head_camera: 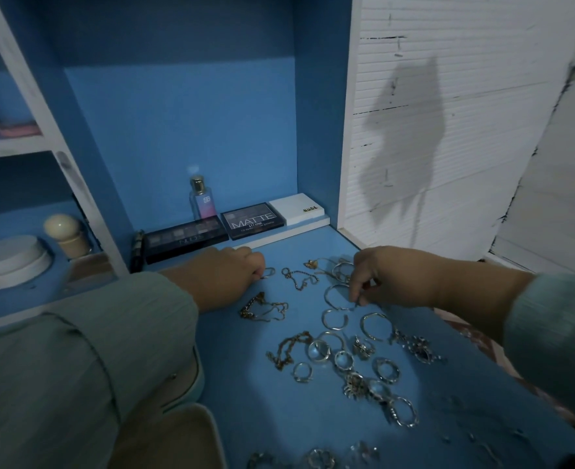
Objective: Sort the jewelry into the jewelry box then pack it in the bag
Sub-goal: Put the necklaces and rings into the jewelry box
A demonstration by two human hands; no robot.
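Rings (316, 457) are cut off at the bottom edge; a hoop (338, 297) is pinched by the right hand (386, 277) — left hand (227, 270) curled, its grasp hidden.

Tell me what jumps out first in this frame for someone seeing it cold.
A scatter of silver rings and chains lies across the blue desk surface, centre and lower right. Both hands work its far edge: the right hand pinches a thin bangle, and the left hand holds a small clasp. Behind them, makeup palettes and a perfume bottle line the back of the blue alcove.
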